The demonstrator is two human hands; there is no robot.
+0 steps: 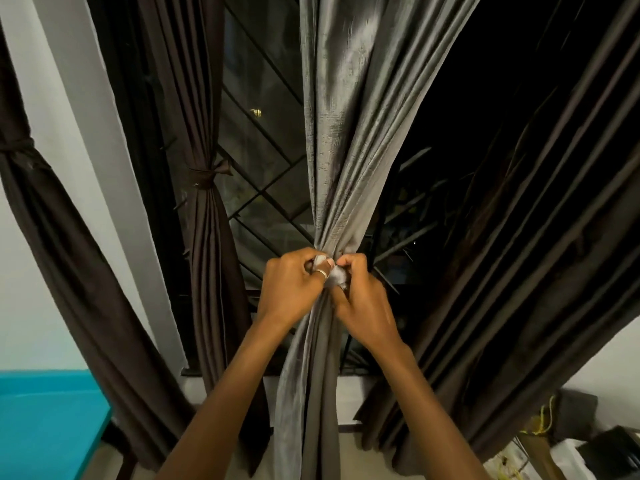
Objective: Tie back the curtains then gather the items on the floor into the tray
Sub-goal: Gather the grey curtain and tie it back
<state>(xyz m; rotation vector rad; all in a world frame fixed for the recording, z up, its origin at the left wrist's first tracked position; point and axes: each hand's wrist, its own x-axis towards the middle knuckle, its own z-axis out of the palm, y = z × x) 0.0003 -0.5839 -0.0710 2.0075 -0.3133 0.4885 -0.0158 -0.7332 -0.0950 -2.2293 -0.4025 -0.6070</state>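
Fingers [320, 263] of both hands pinched on a grey tie [334, 275] at the cinched waist of the grey curtain [341, 133]. Left hand [294, 285] and right hand [363, 296] touching, knuckles up, before the dark window [263, 168]. Brown curtain [207, 237] at left already tied; another brown drape [519, 237] loose at right.

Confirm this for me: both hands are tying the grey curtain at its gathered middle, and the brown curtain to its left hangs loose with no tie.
Not quite. The head view shows the left hand and right hand knotting the grey curtain at its gathered middle, but the brown curtain to its left is already tied back with a brown tie.
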